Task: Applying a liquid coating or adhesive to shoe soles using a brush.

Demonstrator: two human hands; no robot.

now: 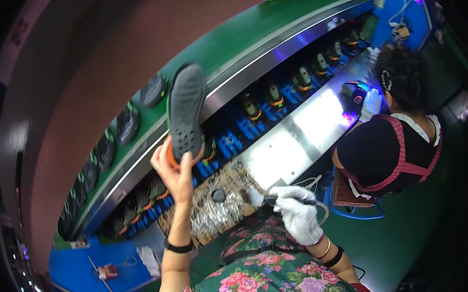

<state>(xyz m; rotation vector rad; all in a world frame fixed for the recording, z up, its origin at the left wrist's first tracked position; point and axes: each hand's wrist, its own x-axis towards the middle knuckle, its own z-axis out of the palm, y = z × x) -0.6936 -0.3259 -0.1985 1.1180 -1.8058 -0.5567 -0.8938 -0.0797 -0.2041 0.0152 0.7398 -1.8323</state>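
My bare left hand [175, 173] is closed around the heel end of a shoe [186, 105], raised over the edge of the green shelf. Its dark grey sole faces me, with small round holes near the heel, a green edge and some orange at the heel. My right hand [299, 221], in a white knitted glove, grips a thin dark-handled tool [271, 199]. A pale flat tip points left from it, over the worktop's edge; its exact kind I cannot make out. Between my hands lies a worn, stained board [231, 182] bearing a small dark round piece [219, 195].
Dark shoes [128, 123] line the green shelf [225, 49]. Below it, shoes on blue holders [228, 145] form a row. At right, a seated co-worker [394, 126] handles a shoe under violet light. A white glove [148, 260] lies on the blue surface [78, 276] at lower left.
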